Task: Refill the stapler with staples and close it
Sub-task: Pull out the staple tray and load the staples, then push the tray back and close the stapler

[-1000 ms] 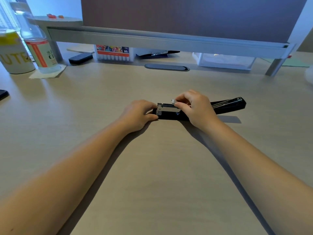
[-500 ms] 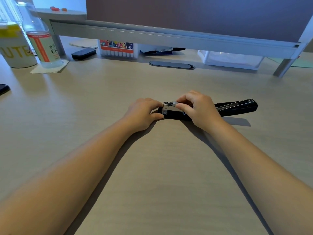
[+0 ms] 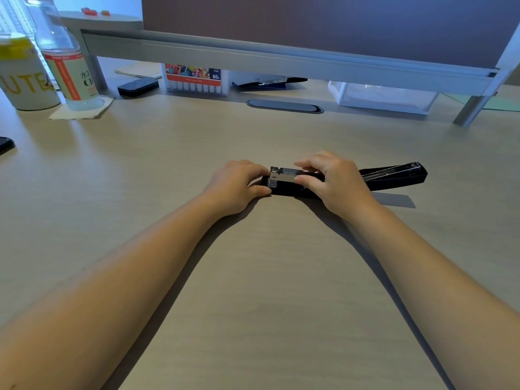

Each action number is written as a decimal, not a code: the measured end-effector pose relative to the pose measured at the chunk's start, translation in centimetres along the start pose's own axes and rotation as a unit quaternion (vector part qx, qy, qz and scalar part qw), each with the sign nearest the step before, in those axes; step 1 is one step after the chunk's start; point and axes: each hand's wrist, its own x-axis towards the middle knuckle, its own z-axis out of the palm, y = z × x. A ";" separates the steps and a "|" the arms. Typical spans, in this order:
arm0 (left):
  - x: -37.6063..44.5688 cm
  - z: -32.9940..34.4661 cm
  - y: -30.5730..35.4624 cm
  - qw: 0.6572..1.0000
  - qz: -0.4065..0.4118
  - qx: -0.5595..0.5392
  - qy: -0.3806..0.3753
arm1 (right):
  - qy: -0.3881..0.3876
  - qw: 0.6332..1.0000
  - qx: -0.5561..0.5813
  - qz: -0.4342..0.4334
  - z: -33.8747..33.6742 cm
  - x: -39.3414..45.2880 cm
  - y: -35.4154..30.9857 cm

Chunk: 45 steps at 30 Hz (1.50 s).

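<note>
A black stapler [image 3: 394, 177] lies opened flat on the wooden desk [image 3: 253, 277], its lid folded out to the right. The silver staple channel [image 3: 282, 175] shows at its left end. My left hand [image 3: 236, 187] grips the left end of the stapler base. My right hand [image 3: 334, 181] rests over the middle, thumb and fingers pinched on the sides of the silver channel. Whether staples lie under my fingers is hidden.
At the back left stand a mug [image 3: 25, 77] and a clear bottle [image 3: 67, 68] on a napkin. Under the monitor shelf [image 3: 281, 60] sit a marker box [image 3: 194, 78], a black eraser [image 3: 138, 87] and a clear tray [image 3: 382, 97]. A dark phone edge [image 3: 5, 144] lies far left.
The camera has shifted slightly, so everything sits a little more to the right. My right fingers have slid along the silver channel; both hands stay on the stapler.
</note>
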 end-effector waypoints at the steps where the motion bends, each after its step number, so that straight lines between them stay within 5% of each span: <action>1: 0.0 0.0 0.0 1.000 0.000 0.001 0.000 | 0.007 1.000 -0.004 0.002 -0.1 -0.2 0.1; 21: -0.1 0.1 0.2 1.000 -0.005 0.008 0.009 | -0.048 0.999 -0.016 -0.001 0.6 0.2 -0.4; 26: -0.1 0.1 0.1 1.000 -0.006 0.002 0.007 | 0.006 1.000 -0.025 0.015 -0.4 -0.4 0.3; 34: -0.5 0.0 0.3 1.000 -0.016 0.000 0.023 | 0.097 0.963 -0.211 0.139 -3.2 -3.6 3.5; 45: -0.8 -0.1 0.8 0.999 -0.022 -0.005 0.027 | 0.238 0.923 0.155 0.261 -3.6 -4.4 4.4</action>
